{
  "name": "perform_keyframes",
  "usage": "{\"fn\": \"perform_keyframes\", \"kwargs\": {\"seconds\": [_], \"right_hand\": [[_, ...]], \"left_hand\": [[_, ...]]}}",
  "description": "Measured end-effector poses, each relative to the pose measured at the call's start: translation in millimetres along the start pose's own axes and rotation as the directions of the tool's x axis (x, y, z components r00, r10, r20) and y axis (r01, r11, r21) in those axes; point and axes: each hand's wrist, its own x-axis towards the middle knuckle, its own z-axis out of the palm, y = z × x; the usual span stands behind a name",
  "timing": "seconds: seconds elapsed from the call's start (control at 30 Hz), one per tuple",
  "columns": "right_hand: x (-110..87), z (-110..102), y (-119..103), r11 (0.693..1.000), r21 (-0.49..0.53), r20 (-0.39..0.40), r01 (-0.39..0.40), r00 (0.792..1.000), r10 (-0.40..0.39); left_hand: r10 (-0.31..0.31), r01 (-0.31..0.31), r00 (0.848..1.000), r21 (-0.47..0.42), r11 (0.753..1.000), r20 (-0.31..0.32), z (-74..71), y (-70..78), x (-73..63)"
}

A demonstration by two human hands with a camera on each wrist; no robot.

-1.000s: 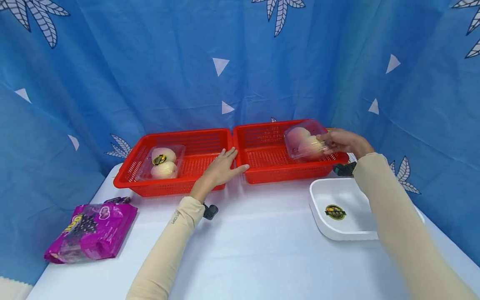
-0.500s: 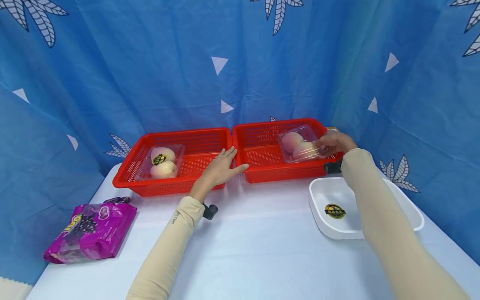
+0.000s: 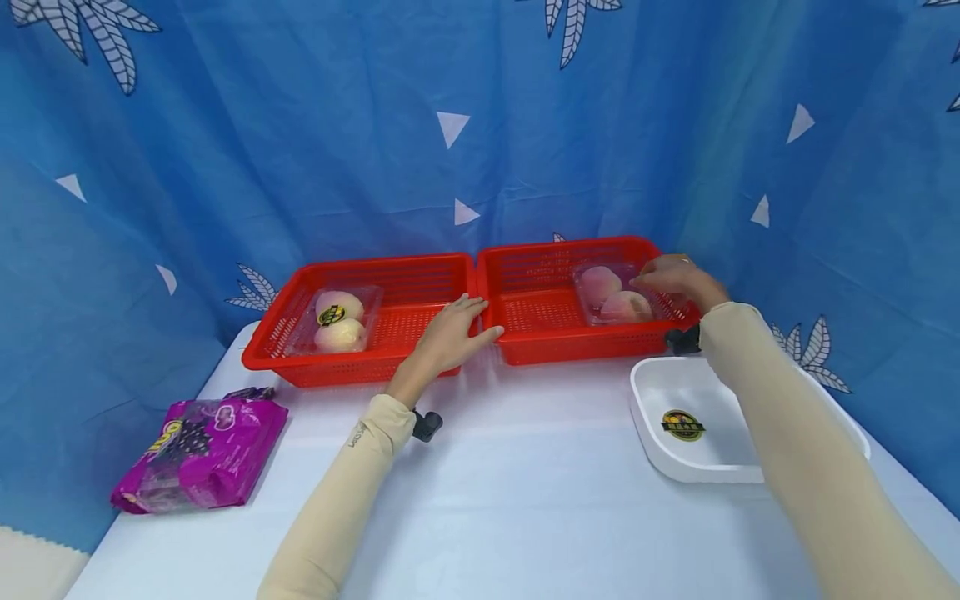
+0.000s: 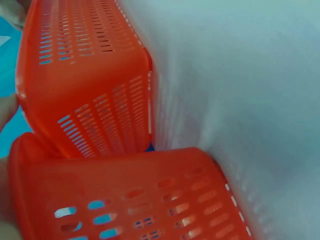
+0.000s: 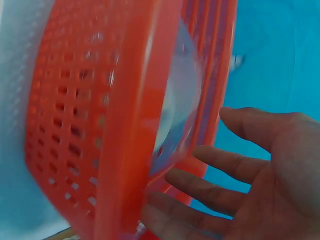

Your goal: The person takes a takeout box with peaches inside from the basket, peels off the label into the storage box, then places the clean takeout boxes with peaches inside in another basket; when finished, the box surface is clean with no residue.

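Note:
Two red plastic baskets, the left basket point(image 3: 360, 372) and the right basket point(image 3: 566, 347), stand end to end. My left hand point(image 3: 450, 335) rests with straight fingers at the rims where they meet. Inside the right basket, at its right end, lies a clear plastic box point(image 3: 602, 287) with two pinkish peaches. My right hand point(image 3: 678, 279) is over that basket's right end, beside the box. In the right wrist view its fingers point(image 5: 215, 192) are loosely spread at the box's edge and grip nothing. A similar box of peaches point(image 3: 339, 321) with a black-and-gold sticker lies in the left basket.
A white tray point(image 3: 654, 450) with a black-and-gold sticker sits under my right forearm. At the left, a purple bag with a grape picture point(image 3: 202, 454) lies by a small dark packet point(image 3: 251, 392). Behind the baskets hangs a blue curtain point(image 3: 360, 150).
My right hand has moved the box of peaches left and lowered it into the right basket, then let go. The left hand stays at the rims. The head view has shifted slightly.

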Motion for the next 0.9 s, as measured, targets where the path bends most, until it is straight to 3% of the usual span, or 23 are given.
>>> {"fn": "perform_keyframes", "kwargs": {"seconds": [0.1, 0.23, 0.37, 0.5, 0.6, 0.73, 0.9], "right_hand": [[-0.3, 10, -16, 0.987, -0.110, -0.029, 0.118, 0.992, -0.122], [-4.9, 30, -36, 0.952, -0.178, -0.081, 0.247, 0.961, -0.264], [-7.7, 48, -53, 0.898, -0.260, -0.105, 0.354, 0.914, -0.391], [-12.1, 61, -71, 0.822, -0.361, -0.096, 0.441, 0.859, -0.503], [-14.3, 73, -88, 0.817, -0.315, -0.072, 0.483, 0.846, -0.528], [-10.8, 96, -116, 0.830, -0.157, -0.035, 0.536, 0.837, -0.547], [-4.7, 130, -159, 0.823, 0.060, 0.028, 0.565, 0.823, -0.568]], "left_hand": [[0.032, -0.032, 0.998, -0.002, 0.999, -0.058, -7.4, -6.1, -10.7], [0.000, -0.004, 0.989, -0.024, 1.000, -0.145, -29.8, -28.1, -35.1], [-0.113, 0.107, 0.971, -0.043, 0.993, -0.211, -62.5, -65.7, -68.4], [-0.249, 0.246, 0.946, -0.041, 0.968, -0.207, -91.6, -105.4, -106.3], [-0.338, 0.338, 0.921, -0.031, 0.941, -0.193, -102.7, -131.7, -130.5], [-0.432, 0.429, 0.891, -0.053, 0.902, -0.138, -106.5, -157.8, -150.5], [-0.473, 0.465, 0.881, -0.149, 0.873, -0.023, -105.3, -174.2, -160.9]]}}
